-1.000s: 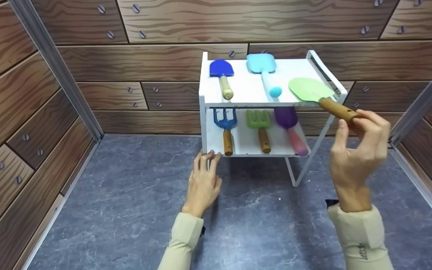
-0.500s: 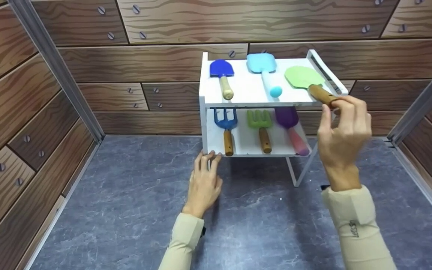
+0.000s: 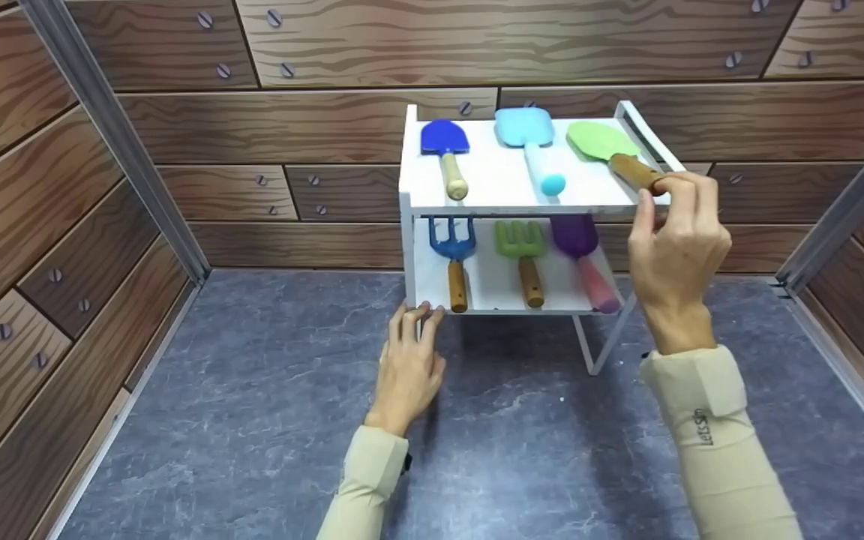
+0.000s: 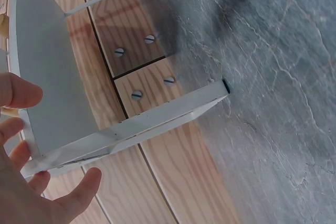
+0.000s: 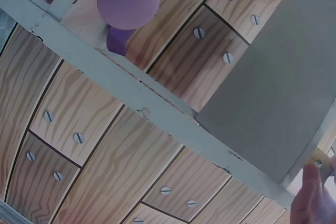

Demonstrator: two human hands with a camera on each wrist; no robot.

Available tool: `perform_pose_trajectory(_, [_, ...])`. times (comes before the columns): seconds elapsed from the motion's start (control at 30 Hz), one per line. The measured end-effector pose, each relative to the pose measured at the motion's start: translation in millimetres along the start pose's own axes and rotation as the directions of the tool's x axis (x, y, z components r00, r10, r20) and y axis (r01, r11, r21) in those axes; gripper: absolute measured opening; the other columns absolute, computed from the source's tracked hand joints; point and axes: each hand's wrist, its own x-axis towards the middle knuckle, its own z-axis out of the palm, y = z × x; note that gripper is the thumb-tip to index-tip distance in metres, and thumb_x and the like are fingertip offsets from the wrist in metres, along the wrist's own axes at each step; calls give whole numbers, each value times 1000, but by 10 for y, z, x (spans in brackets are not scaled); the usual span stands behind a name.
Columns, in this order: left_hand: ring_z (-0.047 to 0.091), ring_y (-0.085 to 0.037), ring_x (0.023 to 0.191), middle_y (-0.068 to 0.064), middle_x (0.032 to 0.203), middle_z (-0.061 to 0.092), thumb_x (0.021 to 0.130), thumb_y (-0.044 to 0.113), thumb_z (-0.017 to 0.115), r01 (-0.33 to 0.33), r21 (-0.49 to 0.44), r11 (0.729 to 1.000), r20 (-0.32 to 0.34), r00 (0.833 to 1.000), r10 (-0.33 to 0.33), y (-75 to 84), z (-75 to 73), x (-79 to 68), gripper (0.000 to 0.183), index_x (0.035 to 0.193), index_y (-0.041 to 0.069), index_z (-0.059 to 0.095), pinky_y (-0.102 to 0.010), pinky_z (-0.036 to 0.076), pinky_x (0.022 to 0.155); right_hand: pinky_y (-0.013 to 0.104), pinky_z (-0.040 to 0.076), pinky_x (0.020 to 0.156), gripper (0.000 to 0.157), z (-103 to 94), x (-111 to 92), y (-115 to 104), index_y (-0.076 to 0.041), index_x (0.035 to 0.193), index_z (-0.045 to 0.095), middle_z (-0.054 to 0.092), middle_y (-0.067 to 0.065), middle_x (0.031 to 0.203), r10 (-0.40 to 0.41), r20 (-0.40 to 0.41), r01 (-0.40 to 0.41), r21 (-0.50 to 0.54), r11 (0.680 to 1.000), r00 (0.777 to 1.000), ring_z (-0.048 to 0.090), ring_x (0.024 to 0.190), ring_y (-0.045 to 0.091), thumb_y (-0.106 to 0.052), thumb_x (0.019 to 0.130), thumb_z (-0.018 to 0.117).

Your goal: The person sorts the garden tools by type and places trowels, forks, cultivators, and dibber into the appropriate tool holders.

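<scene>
With its fingertips my right hand (image 3: 679, 255) pinches the wooden handle of a light green toy trowel (image 3: 601, 141) by its end. The green blade lies over the right side of the white two-tier shelf's top (image 3: 488, 187), and the handle slants toward the front right corner. In the right wrist view, only part of that hand (image 5: 311, 195) and a bit of the handle show at the corner. My left hand (image 3: 406, 375) touches the front left corner of the lower tier with its fingertips. The left wrist view shows its fingers (image 4: 22, 90) on either side of the white frame.
A dark blue trowel (image 3: 444, 137) and a light blue one (image 3: 524, 127) lie on the top tier. Below lie a blue fork (image 3: 452, 244), a green fork (image 3: 520, 240) and a purple trowel with pink handle (image 3: 597, 285). Wood-patterned walls (image 3: 372, 45) enclose the grey floor (image 3: 267, 420).
My right hand has moved left and away from me, bringing the green trowel from the front right edge farther onto the top tier. The left hand has stayed at the corner.
</scene>
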Motion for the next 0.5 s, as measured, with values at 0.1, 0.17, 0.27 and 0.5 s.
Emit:
perform_pose_trajectory(0.1, [37,-42,138,-14,139,47,80,3,72,3,1,1000,12,1000,-3,10,5,1,63,140,9,54,-52,48,105,54,50,56,15,15,15,17,7,93,64,65,22,100,-4,9,4,-7,1000,1000,59,61,40,-8,93,68])
perform_pose_trajectory(0.17, [37,-42,138,-14,140,47,80,3,72,4,2,1000,15,1000,-4,15,5,0,63,140,9,54,-52,48,104,54,49,56,16,20,25,31,7,93,64,65,22,100,-10,14,10,-14,1000,1000,58,60,41,-8,93,68])
perform_pose_trajectory(0.27, [38,-42,138,-13,140,47,80,3,71,5,2,1000,13,1000,-5,14,4,3,62,140,9,54,-53,51,100,54,48,54,16,25,40,49,6,93,62,64,22,99,-17,21,18,-20,1000,1000,56,59,40,-9,94,67])
perform_pose_trajectory(0.5, [39,-41,137,-13,139,48,80,3,69,0,24,1000,1,1000,0,-1,-3,14,61,139,9,55,-53,54,96,57,48,56,17,45,49,80,6,94,62,63,22,100,-21,34,22,-17,1000,999,56,61,44,-10,94,67])
